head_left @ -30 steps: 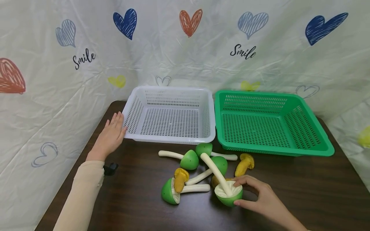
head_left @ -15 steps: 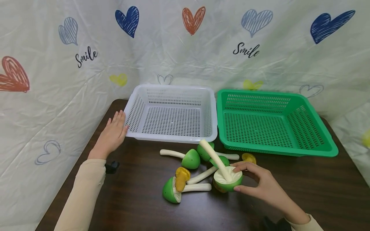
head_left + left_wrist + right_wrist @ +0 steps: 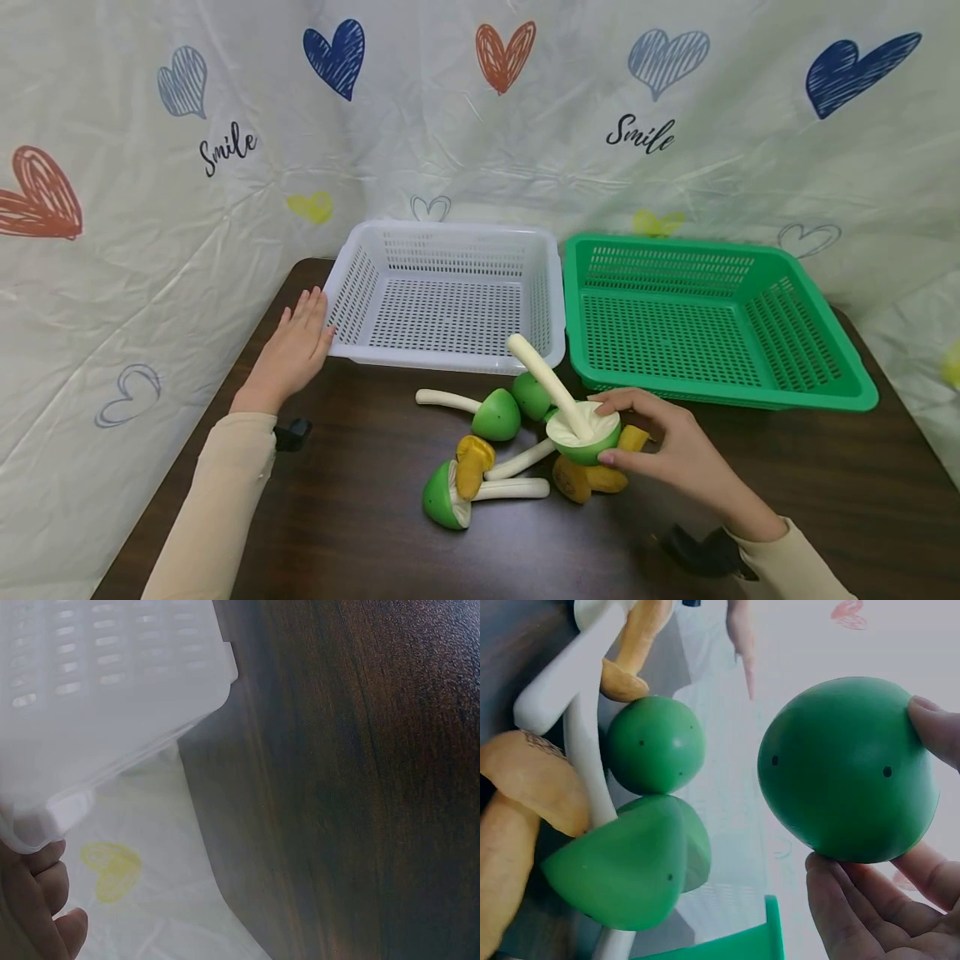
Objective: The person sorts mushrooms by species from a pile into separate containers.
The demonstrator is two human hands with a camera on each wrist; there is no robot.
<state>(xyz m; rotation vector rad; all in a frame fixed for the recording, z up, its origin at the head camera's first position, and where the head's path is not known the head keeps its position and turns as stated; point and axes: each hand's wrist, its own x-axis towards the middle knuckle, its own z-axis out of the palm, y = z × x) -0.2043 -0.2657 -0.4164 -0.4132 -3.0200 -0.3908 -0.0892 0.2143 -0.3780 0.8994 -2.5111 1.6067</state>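
Note:
My right hand grips a toy mushroom by its green cap, thumb on one side and fingers on the other. Its white stem slants up and left, overlapping the white basket's front rim in the head view. In the right wrist view the cap's rounded green top faces the camera. Below it lie other green-capped mushrooms and yellow-brown mushrooms, some overlapping. My left hand rests with straight fingers against the left side of the white basket; the left wrist view shows its fingertips at the rim.
A green basket stands right beside the white one at the back of the dark wooden table. Behind them hangs a pale sheet printed with hearts. Another yellow-brown mushroom is partly hidden by my right hand.
My right hand has raised the green-capped mushroom and moved it away from me, uncovering yellow-brown mushrooms beneath. My left hand stays at the white basket.

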